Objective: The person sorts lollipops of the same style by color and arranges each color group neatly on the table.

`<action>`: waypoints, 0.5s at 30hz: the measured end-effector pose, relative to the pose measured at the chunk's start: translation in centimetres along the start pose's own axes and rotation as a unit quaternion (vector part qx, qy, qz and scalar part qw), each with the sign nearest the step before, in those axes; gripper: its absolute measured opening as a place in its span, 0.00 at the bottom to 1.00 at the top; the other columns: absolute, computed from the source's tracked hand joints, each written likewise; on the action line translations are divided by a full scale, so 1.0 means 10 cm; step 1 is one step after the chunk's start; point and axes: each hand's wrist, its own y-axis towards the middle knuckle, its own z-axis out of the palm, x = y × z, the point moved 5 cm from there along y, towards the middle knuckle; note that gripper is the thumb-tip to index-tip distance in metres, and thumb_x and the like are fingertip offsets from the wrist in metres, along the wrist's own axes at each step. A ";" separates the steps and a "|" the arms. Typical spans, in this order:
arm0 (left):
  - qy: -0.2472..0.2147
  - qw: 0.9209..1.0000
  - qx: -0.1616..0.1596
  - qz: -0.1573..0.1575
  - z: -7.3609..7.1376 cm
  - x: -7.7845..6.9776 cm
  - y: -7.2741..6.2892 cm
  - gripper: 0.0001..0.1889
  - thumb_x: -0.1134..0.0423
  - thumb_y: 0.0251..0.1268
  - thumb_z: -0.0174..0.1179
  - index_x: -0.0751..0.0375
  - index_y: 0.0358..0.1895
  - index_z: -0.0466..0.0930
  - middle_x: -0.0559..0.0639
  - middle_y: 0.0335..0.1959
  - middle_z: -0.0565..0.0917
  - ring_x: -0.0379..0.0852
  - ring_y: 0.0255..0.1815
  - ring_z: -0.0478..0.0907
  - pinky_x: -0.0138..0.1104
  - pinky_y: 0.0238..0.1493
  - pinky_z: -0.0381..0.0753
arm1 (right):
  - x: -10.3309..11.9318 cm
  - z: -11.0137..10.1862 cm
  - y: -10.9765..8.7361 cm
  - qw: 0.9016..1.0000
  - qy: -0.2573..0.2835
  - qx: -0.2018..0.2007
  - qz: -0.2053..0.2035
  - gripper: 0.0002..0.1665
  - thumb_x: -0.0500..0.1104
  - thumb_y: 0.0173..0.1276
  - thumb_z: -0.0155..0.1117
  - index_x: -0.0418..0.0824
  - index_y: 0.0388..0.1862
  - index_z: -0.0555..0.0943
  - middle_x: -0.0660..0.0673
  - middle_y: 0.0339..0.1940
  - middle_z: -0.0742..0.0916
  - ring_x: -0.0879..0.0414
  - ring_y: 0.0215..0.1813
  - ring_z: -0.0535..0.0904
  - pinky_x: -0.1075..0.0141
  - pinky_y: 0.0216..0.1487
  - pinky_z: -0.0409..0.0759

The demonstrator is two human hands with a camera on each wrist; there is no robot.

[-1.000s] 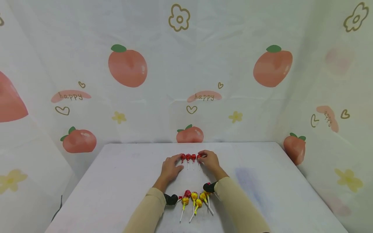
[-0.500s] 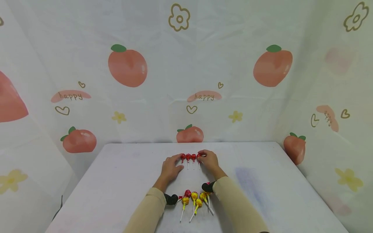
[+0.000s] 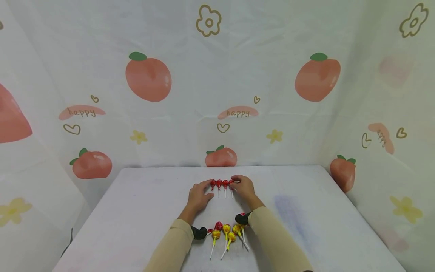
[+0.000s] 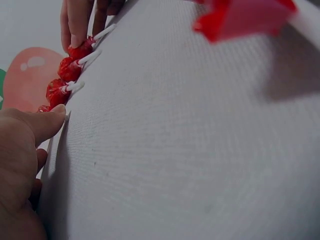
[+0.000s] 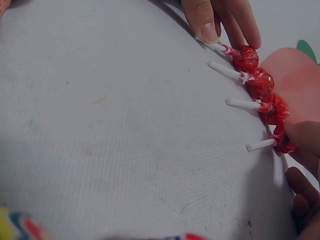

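Several red-wrapped lollipops stand side by side in a row near the back of the table, heads away from the person and white sticks toward them. At the row's left end, my left hand (image 3: 198, 197) holds the outermost red lollipop (image 5: 246, 58), its thumb at the stick and a finger against the wrapped head. My right hand (image 3: 245, 188) pinches the rightmost red lollipop (image 3: 232, 183) by its head between thumb and finger. Between the hands, the middle red lollipops (image 3: 225, 184) lie untouched, their heads close together.
Nearer the person lies a loose group of yellow lollipops (image 3: 232, 237) with a darker red lollipop (image 3: 218, 226) among them. Black wrist cameras (image 3: 199, 232) hang beside and over this group. A patterned white curtain (image 3: 176, 128) rises behind the white table (image 3: 142, 211).
The right wrist has shifted very slightly to the left. Both hands otherwise stay at the ends of the red row, and the lollipops keep their places.
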 end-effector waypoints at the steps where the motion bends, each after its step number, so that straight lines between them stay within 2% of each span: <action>1: 0.000 1.000 -0.001 0.000 0.00 0.00 0.00 0.28 0.60 0.63 0.66 0.50 0.67 0.73 0.51 0.63 0.77 0.55 0.61 0.70 0.52 0.60 0.66 | 0.00 0.00 0.00 1.000 0.001 0.000 0.002 0.15 0.39 0.64 0.69 0.40 0.50 0.84 0.44 0.47 0.86 0.49 0.46 0.80 0.58 0.49 0.80; 6: 0.001 1.000 0.001 -0.001 0.01 0.00 0.02 0.28 0.59 0.63 0.66 0.50 0.68 0.72 0.50 0.64 0.76 0.54 0.61 0.70 0.52 0.61 0.66 | 0.01 -0.02 -0.01 1.000 0.012 0.004 0.002 0.16 0.39 0.65 0.68 0.39 0.51 0.83 0.43 0.47 0.86 0.48 0.47 0.80 0.58 0.49 0.80; 15: 0.001 1.000 0.003 -0.005 0.02 0.02 0.02 0.28 0.59 0.63 0.66 0.50 0.67 0.72 0.50 0.64 0.76 0.54 0.62 0.69 0.51 0.62 0.65 | 0.02 -0.13 -0.04 0.999 0.015 0.015 -0.024 0.20 0.41 0.64 0.68 0.35 0.53 0.81 0.42 0.44 0.85 0.46 0.48 0.80 0.55 0.48 0.80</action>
